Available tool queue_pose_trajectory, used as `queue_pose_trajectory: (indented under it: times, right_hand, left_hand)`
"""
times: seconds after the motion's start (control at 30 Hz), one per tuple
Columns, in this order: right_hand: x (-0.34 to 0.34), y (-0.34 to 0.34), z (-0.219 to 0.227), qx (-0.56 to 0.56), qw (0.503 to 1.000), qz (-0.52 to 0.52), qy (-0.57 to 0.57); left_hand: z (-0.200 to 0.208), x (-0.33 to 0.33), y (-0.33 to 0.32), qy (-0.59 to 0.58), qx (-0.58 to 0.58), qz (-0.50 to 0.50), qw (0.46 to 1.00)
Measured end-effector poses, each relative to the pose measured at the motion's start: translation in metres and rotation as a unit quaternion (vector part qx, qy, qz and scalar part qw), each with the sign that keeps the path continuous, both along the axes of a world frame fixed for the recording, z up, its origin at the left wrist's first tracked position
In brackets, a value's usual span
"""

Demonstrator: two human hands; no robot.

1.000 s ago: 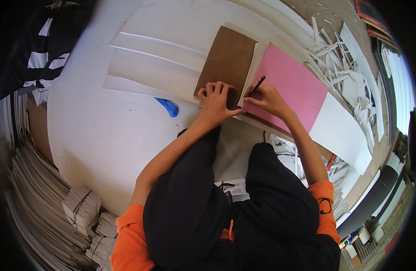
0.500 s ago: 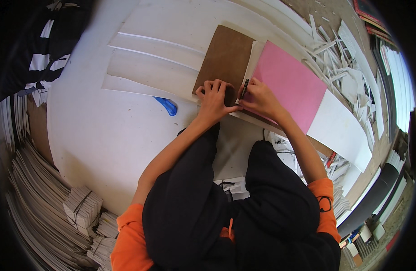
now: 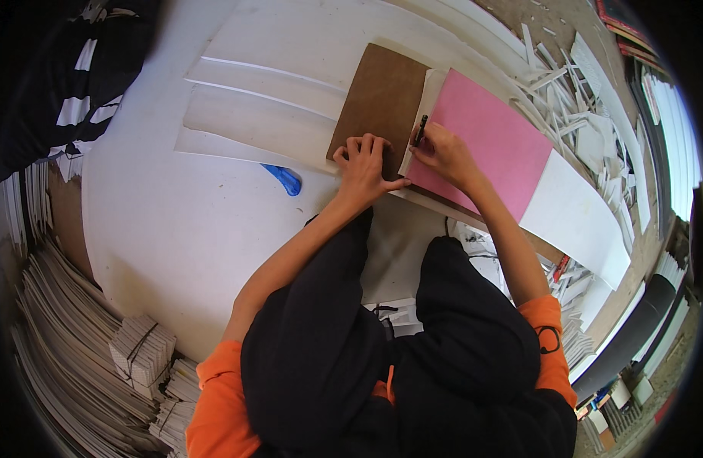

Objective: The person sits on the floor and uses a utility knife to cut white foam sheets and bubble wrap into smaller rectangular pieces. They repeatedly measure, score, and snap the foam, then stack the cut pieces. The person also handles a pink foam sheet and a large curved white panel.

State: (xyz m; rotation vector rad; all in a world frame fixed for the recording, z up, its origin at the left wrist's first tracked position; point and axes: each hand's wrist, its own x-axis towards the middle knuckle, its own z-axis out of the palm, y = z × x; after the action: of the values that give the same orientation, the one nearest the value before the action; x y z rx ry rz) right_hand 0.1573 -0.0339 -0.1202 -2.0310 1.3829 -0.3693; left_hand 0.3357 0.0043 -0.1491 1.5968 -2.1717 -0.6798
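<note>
My left hand (image 3: 360, 166) lies with its fingers spread over the lower part of a brown board (image 3: 376, 95), thumb stretched right toward the pink sheet. In my closed right hand (image 3: 445, 156) is a slim black pen (image 3: 421, 130), held upright; its tip is hidden by my fingers. That hand rests along the left edge of the pink sheet (image 3: 492, 141), beside a narrow cream strip (image 3: 430, 99) between pink and brown. White sheets (image 3: 260, 107) lie under the brown board, and another white sheet (image 3: 576, 206) shows right of the pink one.
A blue plastic-handled tool (image 3: 284, 180) lies left of my left hand, partly beneath a sheet. White paper offcuts (image 3: 588, 137) are heaped at the far right. Stacked sheets (image 3: 69, 343) and a tied bundle (image 3: 142, 353) stand at the lower left. Dark cloth (image 3: 84, 84) is at the upper left.
My right hand has slid a little up and away along the pink sheet's left edge, with the pen in it. My left hand has stayed nearly in place.
</note>
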Motion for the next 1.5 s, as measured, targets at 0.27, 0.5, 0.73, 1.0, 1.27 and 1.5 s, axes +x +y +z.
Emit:
queue_pose_trajectory:
  times: [0.27,0.5,0.73,1.0,1.27,1.5]
  right_hand:
    - [0.0,-0.001,0.005,0.006,1.0,0.002,-0.002]
    - [-0.003,-0.002,0.001,0.02,1.0,-0.007,-0.01]
    - [-0.004,-0.005,0.004,0.06,0.997,0.003,-0.048]
    - [-0.008,-0.016,0.003,0.022,0.998,-0.019,-0.056]
    - [-0.012,-0.024,0.0,-0.007,0.998,-0.02,-0.055]
    - [-0.01,-0.025,0.001,-0.018,0.998,-0.027,-0.06]
  left_hand:
    - [0.005,-0.001,-0.002,-0.01,0.01,-0.002,1.0]
    - [0.005,-0.012,-0.018,-0.023,0.053,0.016,0.998]
    - [0.008,-0.015,-0.025,0.008,0.1,0.02,0.995]
    - [0.009,-0.018,-0.025,0.002,0.113,0.025,0.993]
    - [0.013,-0.021,-0.029,-0.012,0.146,0.028,0.989]
    - [0.011,-0.032,-0.053,0.001,0.084,0.034,0.996]
